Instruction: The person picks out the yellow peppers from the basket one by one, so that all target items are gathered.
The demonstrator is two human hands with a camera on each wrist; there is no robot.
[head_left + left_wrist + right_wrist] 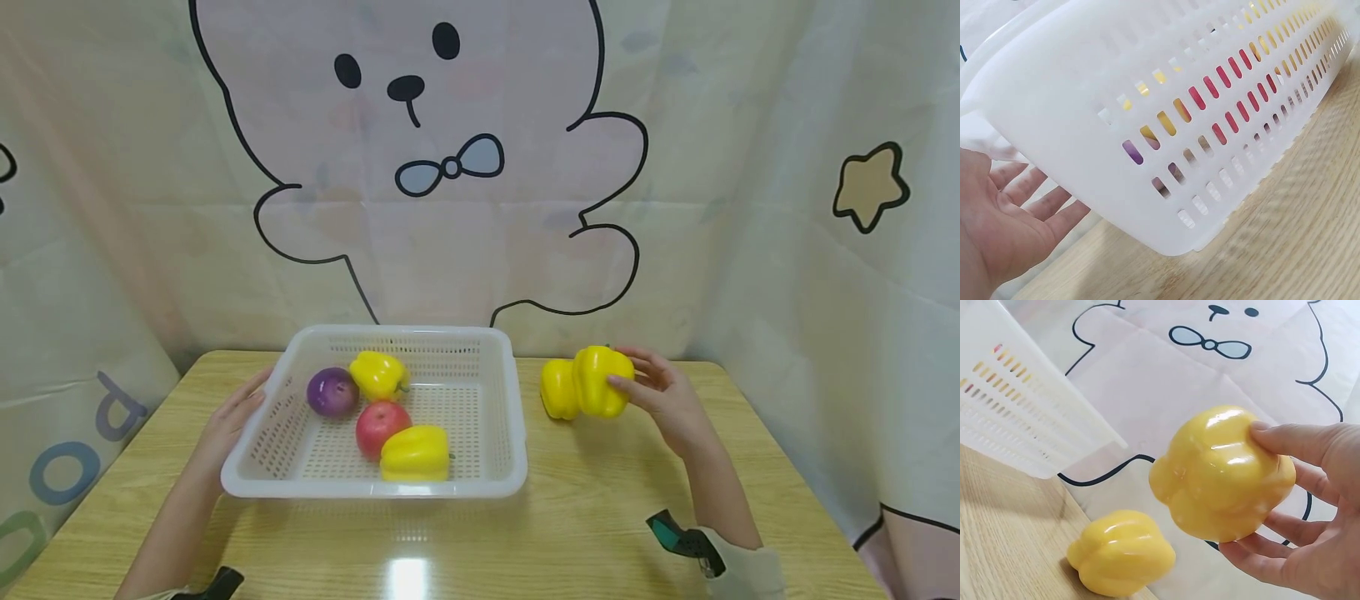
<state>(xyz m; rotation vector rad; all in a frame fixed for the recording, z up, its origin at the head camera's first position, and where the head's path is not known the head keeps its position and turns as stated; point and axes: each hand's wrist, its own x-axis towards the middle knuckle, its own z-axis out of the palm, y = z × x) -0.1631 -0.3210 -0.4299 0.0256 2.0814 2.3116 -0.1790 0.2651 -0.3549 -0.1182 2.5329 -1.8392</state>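
Between the thumb and fingers of my right hand is a yellow bell pepper, held up off the table. The right wrist view shows this pepper raised above a second yellow bell pepper that lies on the table. My left hand is at the left side of a white perforated basket. Seen from the left wrist, its fingers stretch out against the outside of the basket wall; the thumb is partly hidden by the rim.
Inside the basket lie a round purple item, a red apple and two more yellow bell peppers, one at the back and one in front. A printed curtain hangs behind the wooden table.
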